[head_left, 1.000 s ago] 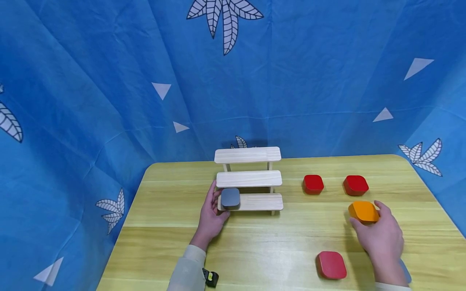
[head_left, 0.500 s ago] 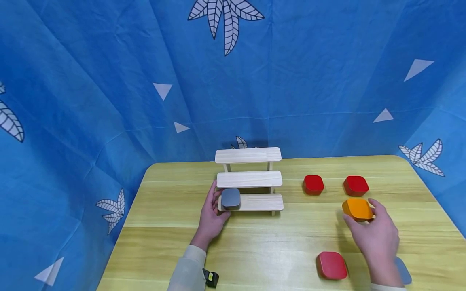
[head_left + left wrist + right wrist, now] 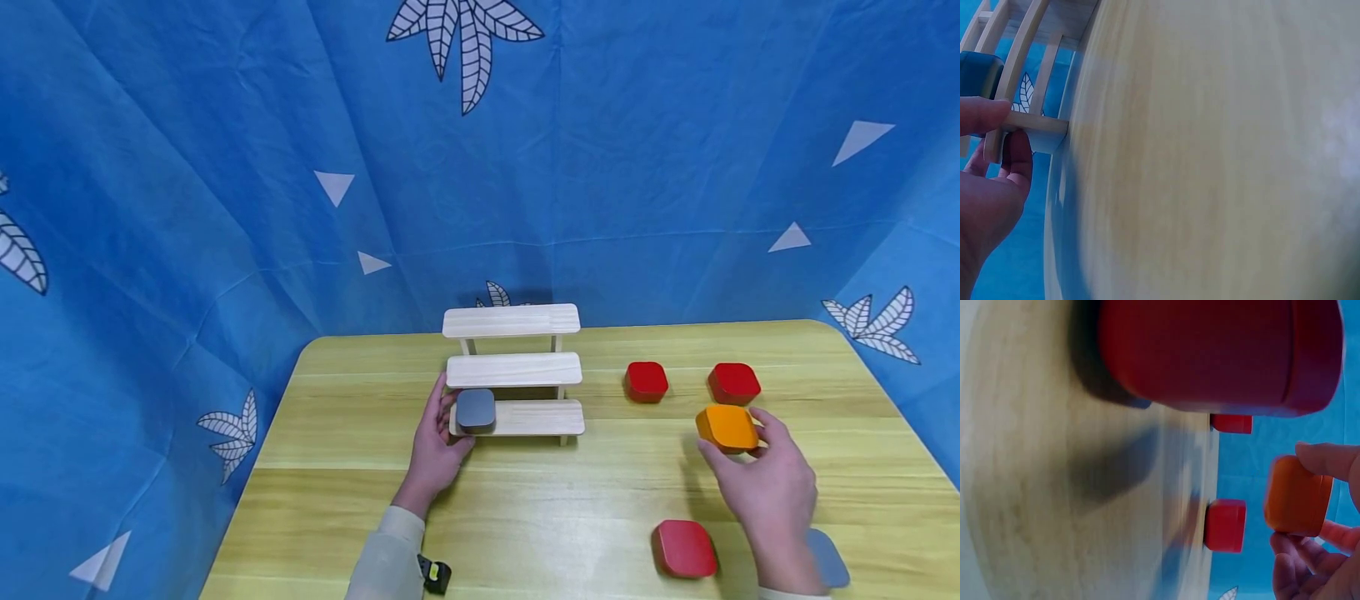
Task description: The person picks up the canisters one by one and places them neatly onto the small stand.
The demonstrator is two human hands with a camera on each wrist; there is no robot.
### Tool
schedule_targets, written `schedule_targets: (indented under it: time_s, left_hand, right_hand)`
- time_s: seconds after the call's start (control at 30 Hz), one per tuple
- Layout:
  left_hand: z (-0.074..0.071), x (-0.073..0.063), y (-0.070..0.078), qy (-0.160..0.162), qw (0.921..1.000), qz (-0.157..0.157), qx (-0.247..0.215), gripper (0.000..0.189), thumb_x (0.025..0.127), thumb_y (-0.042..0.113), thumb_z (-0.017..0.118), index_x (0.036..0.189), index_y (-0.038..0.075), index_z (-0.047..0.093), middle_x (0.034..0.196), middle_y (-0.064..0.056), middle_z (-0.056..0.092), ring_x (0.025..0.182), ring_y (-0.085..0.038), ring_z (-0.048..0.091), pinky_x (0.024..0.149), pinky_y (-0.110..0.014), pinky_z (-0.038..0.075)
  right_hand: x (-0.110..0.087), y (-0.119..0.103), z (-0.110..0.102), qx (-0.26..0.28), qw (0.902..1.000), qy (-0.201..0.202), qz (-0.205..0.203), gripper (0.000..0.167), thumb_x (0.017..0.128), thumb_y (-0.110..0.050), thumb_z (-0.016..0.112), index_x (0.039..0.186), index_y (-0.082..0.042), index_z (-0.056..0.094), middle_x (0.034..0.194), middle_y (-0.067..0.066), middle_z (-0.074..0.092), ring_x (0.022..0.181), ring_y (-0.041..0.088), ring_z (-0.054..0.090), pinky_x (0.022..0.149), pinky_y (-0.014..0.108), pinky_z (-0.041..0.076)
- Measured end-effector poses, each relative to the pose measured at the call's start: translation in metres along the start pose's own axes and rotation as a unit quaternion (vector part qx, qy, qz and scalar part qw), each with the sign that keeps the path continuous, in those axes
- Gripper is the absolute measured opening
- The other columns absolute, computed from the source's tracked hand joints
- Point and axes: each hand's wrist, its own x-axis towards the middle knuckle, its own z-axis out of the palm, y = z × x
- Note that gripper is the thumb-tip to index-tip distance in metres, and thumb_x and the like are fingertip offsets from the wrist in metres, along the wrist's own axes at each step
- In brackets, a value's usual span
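My left hand point(image 3: 438, 462) grips the left end of the lowest board of a three-step wooden shelf point(image 3: 513, 369). In the left wrist view, its thumb lies on one side of the board and curled fingers on the other. A grey-blue rounded-square box point(image 3: 476, 408) sits at that end of the lowest step, beside the fingers. Over the table's right side, my right hand point(image 3: 772, 492) holds an orange rounded-square box point(image 3: 727, 428) between thumb and fingers. The right wrist view shows this orange box point(image 3: 1297, 497) raised off the tabletop, with a seam like a lid's.
Two red boxes point(image 3: 646, 381) stand behind the orange one, to the right of the shelf. Nearer, a pinkish-red box point(image 3: 685, 548) stands left of my right wrist. A blue box point(image 3: 827, 558) is partly hidden by that wrist. A blue curtain point(image 3: 637, 167) hangs behind the table.
My right hand has carried the orange box left and slightly away from me, uncovering more of the blue box. The left hand and the shelf have stayed put.
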Motion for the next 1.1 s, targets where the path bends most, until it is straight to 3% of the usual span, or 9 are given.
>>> schedule_targets:
  time_s: [0.1, 0.37, 0.77, 1.1]
  left_hand:
    - [0.0, 0.0, 0.0, 0.001, 1.0, -0.003, -0.002, 0.115, 0.075, -0.029, 0.062, 0.159, 0.036, 0.02, 0.145, -0.006, 0.048, 0.12, -0.027, 0.051, 0.098, -0.039, 0.046]
    - [0.0, 0.001, -0.001, -0.003, 1.0, 0.003, 0.002, 0.11, 0.076, -0.029, 0.062, 0.162, 0.022, 0.017, 0.144, -0.007, 0.048, 0.121, -0.027, 0.051, 0.097, -0.039, 0.046]
    - [-0.001, 0.001, -0.001, -0.004, 1.0, 0.004, -0.004, 0.115, 0.076, -0.028, 0.062, 0.159, 0.039, 0.019, 0.145, -0.007, 0.047, 0.119, -0.027, 0.051, 0.097, -0.038, 0.046]
    - [-0.001, 0.001, -0.002, -0.004, 1.0, -0.003, -0.002, 0.111, 0.076, -0.028, 0.063, 0.162, 0.026, 0.017, 0.146, -0.008, 0.046, 0.122, -0.028, 0.05, 0.099, -0.04, 0.045]
  right_hand:
    - [-0.001, -0.002, 0.001, 0.005, 0.9999, 0.008, -0.005, 0.086, 0.081, -0.033, 0.083, 0.15, -0.004, 0.042, 0.136, 0.027, 0.054, 0.104, 0.045, 0.058, 0.077, 0.051, 0.038]
    - [-0.002, -0.008, 0.003, 0.014, 0.9996, 0.019, -0.012, 0.087, 0.079, -0.035, 0.084, 0.15, -0.005, 0.043, 0.135, 0.026, 0.055, 0.103, 0.045, 0.059, 0.077, 0.052, 0.037]
    - [-0.008, -0.02, 0.009, 0.04, 0.9982, 0.019, -0.04, 0.084, 0.077, -0.035, 0.087, 0.147, -0.008, 0.048, 0.13, 0.025, 0.058, 0.101, 0.043, 0.061, 0.085, 0.054, 0.037]
    - [-0.015, -0.029, 0.016, 0.04, 0.9973, 0.021, -0.058, 0.082, 0.076, -0.034, 0.087, 0.145, -0.008, 0.051, 0.128, 0.024, 0.061, 0.097, 0.041, 0.062, 0.079, 0.05, 0.04]
